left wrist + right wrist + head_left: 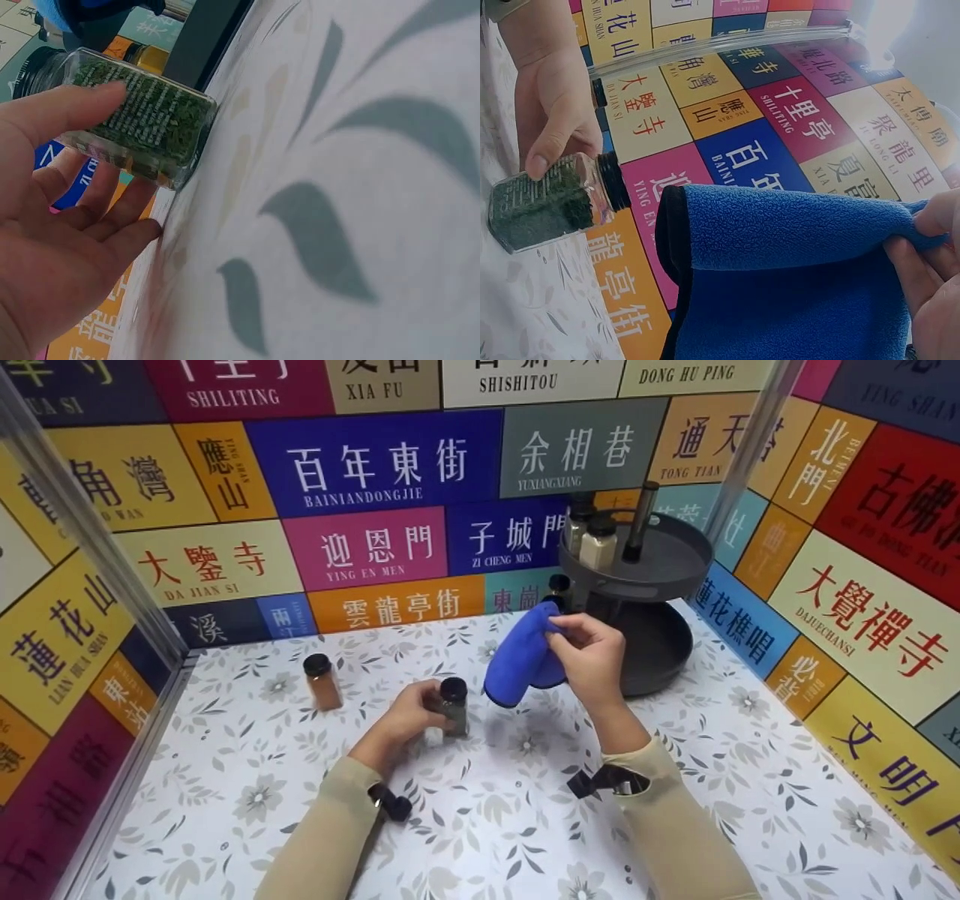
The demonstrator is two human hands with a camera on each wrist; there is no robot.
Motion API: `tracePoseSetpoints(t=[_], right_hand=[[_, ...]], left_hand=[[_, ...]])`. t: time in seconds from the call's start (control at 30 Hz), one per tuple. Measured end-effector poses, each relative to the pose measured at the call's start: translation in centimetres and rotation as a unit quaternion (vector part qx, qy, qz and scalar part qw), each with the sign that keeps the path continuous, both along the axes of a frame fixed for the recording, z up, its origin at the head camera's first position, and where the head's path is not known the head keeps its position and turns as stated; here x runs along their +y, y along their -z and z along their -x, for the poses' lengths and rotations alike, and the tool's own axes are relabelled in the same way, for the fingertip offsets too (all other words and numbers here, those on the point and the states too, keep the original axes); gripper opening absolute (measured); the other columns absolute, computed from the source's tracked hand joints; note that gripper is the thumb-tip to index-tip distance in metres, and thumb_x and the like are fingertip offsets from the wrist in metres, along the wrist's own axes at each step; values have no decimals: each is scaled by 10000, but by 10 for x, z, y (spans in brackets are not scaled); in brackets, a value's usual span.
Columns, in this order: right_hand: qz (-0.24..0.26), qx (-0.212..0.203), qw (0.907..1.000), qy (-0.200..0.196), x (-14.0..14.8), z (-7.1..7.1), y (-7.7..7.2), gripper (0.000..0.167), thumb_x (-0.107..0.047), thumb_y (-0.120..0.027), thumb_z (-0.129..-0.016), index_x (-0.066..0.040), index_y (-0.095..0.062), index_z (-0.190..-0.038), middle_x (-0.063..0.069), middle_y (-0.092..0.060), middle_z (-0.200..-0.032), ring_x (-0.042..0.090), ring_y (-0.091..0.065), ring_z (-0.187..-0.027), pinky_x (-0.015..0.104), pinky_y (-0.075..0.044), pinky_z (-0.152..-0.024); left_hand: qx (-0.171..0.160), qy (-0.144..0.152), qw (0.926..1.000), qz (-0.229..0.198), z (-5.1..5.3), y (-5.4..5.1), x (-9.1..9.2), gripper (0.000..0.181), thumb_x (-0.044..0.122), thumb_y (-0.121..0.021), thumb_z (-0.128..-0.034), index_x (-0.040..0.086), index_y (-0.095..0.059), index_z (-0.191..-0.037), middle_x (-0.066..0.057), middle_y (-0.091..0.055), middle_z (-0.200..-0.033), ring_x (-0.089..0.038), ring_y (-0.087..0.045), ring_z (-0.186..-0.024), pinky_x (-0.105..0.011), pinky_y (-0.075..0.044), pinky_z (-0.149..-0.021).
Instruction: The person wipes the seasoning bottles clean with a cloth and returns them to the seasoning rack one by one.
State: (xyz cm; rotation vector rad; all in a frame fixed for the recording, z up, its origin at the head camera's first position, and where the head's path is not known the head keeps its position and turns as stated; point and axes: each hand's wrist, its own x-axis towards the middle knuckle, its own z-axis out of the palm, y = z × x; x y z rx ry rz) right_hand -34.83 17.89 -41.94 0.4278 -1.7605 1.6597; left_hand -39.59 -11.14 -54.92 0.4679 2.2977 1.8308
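Where our right hand (594,654) pinches: one fuzzy blue cloth (512,660), black-edged, folded, at two o'clock of the herb jar (455,718).
Our left hand (405,714): grips that jar, thumb opposite fingers; green flakes, black cap.
Nine o'clock: one capped jar (325,692), orange-brown contents.
Beyond cloth, two o'clock: two-tray stand (670,551); we count two upper-tray jars (598,547).

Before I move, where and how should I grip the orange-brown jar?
Probably pinch the body of the orange-brown jar, below its black lid, from the near side: it stands upright and apart, the left hand and green jar being to its right.
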Motion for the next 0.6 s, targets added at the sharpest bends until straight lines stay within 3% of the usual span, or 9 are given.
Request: tracePoseSetpoints(t=[0.13,0.23,0.37,0.47,0.6], right_hand=[[-100,-59,9999,8,-1,0,2,136,110,-766,-867,42,-808,-976,208,-792,-978,98,-761,-842,234,-636,-769],[-187,-33,9998,71,-1,1,4,133,99,-770,-868,34,-813,-976,213,-792,-977,115,-764,-840,221,-630,-761],[-267,108,9995,104,-6,0,6,142,115,-772,-853,36,-818,-962,225,-790,-956,99,-759,-816,208,-624,-740],[-386,348,9986,65,-12,-1,9,158,133,-768,-843,29,-821,-949,214,-791,-937,59,-748,-812,197,-622,-728],[-635,1005,9929,-3,-25,-5,14,215,179,-748,-810,13,-822,-926,182,-793,-914,104,-746,-859,198,-626,-759]], left_hand=[[-10,85,9997,-233,-5,-9,7,418,-77,-799,-722,20,-703,-1118,-51,-748,-1033,-158,-699,-957,-277,-586,-897],[-34,181,9969,-759,-11,-22,16,369,-64,-776,-766,18,-679,-1112,-12,-734,-1004,-130,-715,-930,-273,-616,-861],[-253,226,9851,-1686,-25,-45,27,319,-28,-730,-842,9,-645,-1148,14,-728,-985,-117,-720,-904,-280,-629,-808],[-415,326,9739,-2208,-36,-60,34,390,11,-681,-892,-25,-623,-1276,4,-743,-1029,-138,-725,-941,-301,-632,-823],[-477,452,9663,-2488,-48,-76,40,426,45,-651,-920,-69,-592,-1326,-10,-736,-1042,-162,-720,-957,-320,-638,-836]])
